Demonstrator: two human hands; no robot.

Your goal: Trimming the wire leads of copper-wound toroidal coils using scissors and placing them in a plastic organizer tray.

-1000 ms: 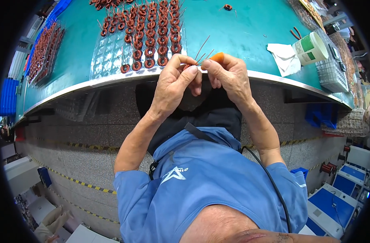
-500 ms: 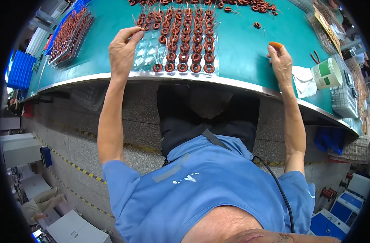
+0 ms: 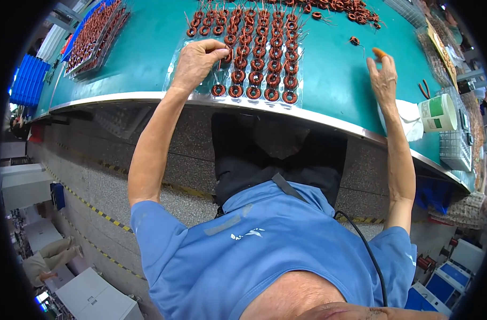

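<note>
Rows of copper-wound ring coils (image 3: 256,78), their wire leads sticking up, stand in a clear plastic tray (image 3: 201,92) on the green tabletop. Over the tray's left part is my left hand (image 3: 196,65), thumb and fingertips pinched on a coil (image 3: 228,55), which the fingers partly hide. My right hand (image 3: 383,80) hovers above the table to the right of the tray, with an orange cover on one fingertip. Its fingers are apart and hold nothing. Just left of those fingertips lies a loose coil (image 3: 354,40) with a bent lead.
More loose coils (image 3: 360,15) are heaped at the far edge. Stacked trays of coils (image 3: 97,40) stand at the left. On the right are pliers (image 3: 424,89), a white cloth (image 3: 408,118), a white-and-green tub (image 3: 438,113) and a clear plastic tray stack (image 3: 455,151).
My left hand has moved right across the tray, from the leftmost coils to a nearer one. My right thumb and fingers have spread apart. The whole view has shifted slightly.
</note>
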